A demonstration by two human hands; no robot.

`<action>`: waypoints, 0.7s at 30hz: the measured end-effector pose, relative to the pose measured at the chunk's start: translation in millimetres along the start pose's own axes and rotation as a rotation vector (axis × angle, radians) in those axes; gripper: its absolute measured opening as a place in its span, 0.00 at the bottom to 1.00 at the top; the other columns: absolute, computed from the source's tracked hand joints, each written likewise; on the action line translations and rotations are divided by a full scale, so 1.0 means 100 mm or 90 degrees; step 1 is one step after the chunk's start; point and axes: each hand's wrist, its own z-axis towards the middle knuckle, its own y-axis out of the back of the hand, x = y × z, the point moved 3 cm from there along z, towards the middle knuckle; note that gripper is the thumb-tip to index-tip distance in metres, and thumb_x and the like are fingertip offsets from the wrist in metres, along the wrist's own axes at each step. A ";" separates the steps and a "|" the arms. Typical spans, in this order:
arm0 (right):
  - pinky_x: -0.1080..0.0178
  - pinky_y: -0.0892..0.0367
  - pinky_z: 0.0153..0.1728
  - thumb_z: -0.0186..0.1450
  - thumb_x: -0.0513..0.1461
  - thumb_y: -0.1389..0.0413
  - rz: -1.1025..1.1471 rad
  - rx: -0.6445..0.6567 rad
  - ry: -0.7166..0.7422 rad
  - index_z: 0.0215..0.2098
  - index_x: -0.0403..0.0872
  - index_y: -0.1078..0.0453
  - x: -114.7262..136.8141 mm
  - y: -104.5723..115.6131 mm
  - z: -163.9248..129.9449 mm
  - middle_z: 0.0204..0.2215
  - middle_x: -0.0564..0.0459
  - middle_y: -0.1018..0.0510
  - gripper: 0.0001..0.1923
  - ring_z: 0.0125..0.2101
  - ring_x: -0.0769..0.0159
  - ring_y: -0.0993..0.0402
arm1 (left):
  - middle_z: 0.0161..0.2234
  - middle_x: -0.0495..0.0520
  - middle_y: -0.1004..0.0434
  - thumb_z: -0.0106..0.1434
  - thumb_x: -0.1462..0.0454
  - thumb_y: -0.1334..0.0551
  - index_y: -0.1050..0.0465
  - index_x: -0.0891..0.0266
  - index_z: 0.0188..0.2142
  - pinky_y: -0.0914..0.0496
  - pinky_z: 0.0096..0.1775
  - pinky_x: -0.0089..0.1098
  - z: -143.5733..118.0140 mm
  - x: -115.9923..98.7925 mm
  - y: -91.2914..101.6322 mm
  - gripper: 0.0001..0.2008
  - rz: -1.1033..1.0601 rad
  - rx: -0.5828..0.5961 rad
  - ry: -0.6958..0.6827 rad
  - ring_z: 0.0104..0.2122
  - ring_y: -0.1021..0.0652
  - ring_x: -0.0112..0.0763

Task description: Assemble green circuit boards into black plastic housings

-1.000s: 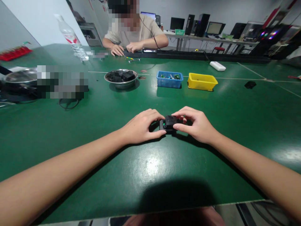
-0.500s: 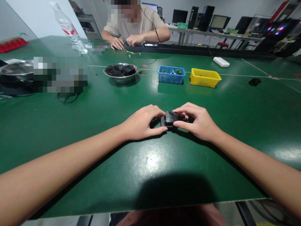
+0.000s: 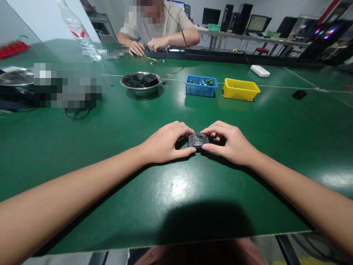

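Observation:
A small black plastic case (image 3: 198, 140) rests on the green table between my two hands, its cover lying flush over the base. My left hand (image 3: 171, 142) grips its left end, thumb on the near side and fingers on the far side. At the other end, my right hand (image 3: 228, 142) pinches the case between thumb and index finger; the remaining fingers curl behind. Raised marks and a small round hole show on the cover. Whatever lies inside the case is hidden.
Beyond my hands stand a metal bowl (image 3: 141, 84) of black plastic parts, a blue bin (image 3: 200, 89) holding small circuit boards, and a yellow bin (image 3: 241, 92). A black piece (image 3: 299, 95) lies at right. A co-worker (image 3: 158, 27) sits across the table (image 3: 124, 221).
The black cover has gone down onto the base and now sits level with it; green inside the case was visible before. My right hand moved slightly left with it.

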 end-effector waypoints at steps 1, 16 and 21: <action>0.62 0.30 0.35 0.63 0.44 0.35 -0.005 -0.001 0.004 0.46 0.46 0.22 0.00 0.01 0.00 0.38 0.49 0.22 0.15 0.36 0.63 0.27 | 0.41 0.57 0.21 0.64 0.52 0.35 0.26 0.64 0.47 0.29 0.44 0.37 0.00 0.00 0.00 0.19 0.001 -0.005 -0.001 0.41 0.22 0.39; 0.56 0.26 0.46 0.65 0.40 0.37 -0.055 -0.028 0.127 0.38 0.49 0.21 0.09 0.06 -0.02 0.43 0.48 0.19 0.04 0.43 0.59 0.21 | 0.46 0.58 0.18 0.70 0.62 0.39 0.22 0.61 0.44 0.27 0.51 0.37 -0.04 -0.12 0.08 0.08 0.008 -0.107 -0.173 0.45 0.20 0.35; 0.53 0.26 0.48 0.66 0.39 0.39 -0.077 -0.014 0.166 0.38 0.51 0.21 0.09 0.07 -0.02 0.43 0.49 0.16 0.04 0.44 0.58 0.20 | 0.47 0.58 0.17 0.70 0.61 0.39 0.21 0.59 0.45 0.26 0.50 0.37 -0.04 -0.08 0.06 0.09 -0.001 -0.083 -0.154 0.47 0.19 0.36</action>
